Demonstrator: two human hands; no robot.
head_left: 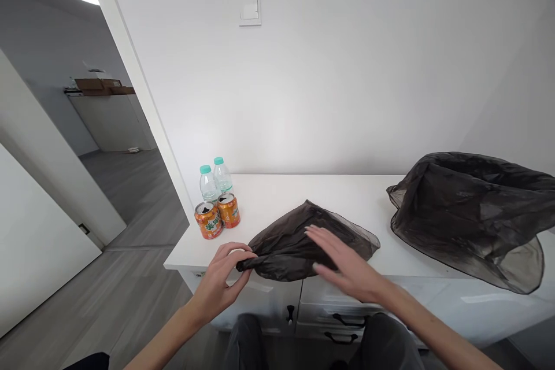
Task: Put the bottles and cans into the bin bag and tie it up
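A thin black plastic bag [286, 248] lies partly flattened on the white cabinet top, its front edge hanging slightly over the rim. My left hand [225, 274] pinches the bag's gathered left end between thumb and fingers. Over the right part of the bag is my right hand [342, 263], fingers stretched out and thumb apart, a little blurred. Whether its fingertips touch the plastic I cannot tell. Farther right stands a larger black bag [468, 219], its mouth spread open, draping over the cabinet's front edge.
Two orange drink cans [208, 221] stand at the left end of the white cabinet [269, 191]. Behind them are two clear bottles [209, 188] with teal caps. Black drawer handles [349, 321] project below. A wall rises behind; a doorway opens at left.
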